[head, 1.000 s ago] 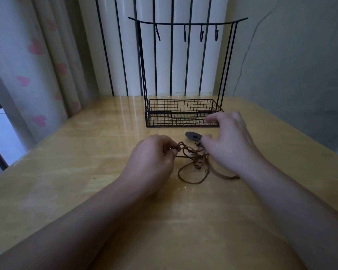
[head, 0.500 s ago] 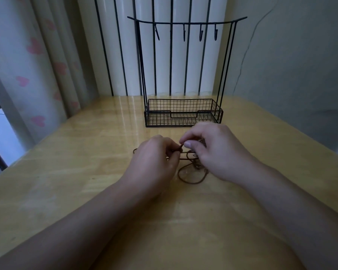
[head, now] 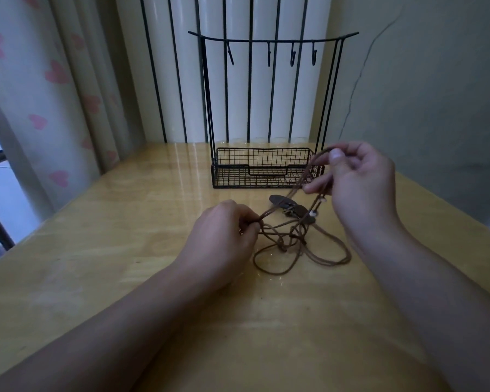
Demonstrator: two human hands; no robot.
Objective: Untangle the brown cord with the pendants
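Observation:
A thin brown cord [head: 276,244] lies in a tangle of loops on the wooden table [head: 96,250]. Two dark oval pendants [head: 279,200] lie flat just beyond the tangle, and small pale beads sit on a raised strand. My left hand [head: 224,236] pinches the cord at the left side of the tangle, low over the table. My right hand [head: 357,182] is lifted up and to the right, pinching a loop of the cord between thumb and fingers, so strands run taut from the tangle up to it.
A black wire rack [head: 263,171] with a mesh basket base and a hook bar on top stands behind the cord, close to my right hand. Curtains with pink hearts [head: 54,108] hang at the left. A wall rises at the right.
My right hand has risen from beside my left hand and moved up and right, drawing a loop of cord out of the tangle. The pendants have come into view. My left hand has stayed in place.

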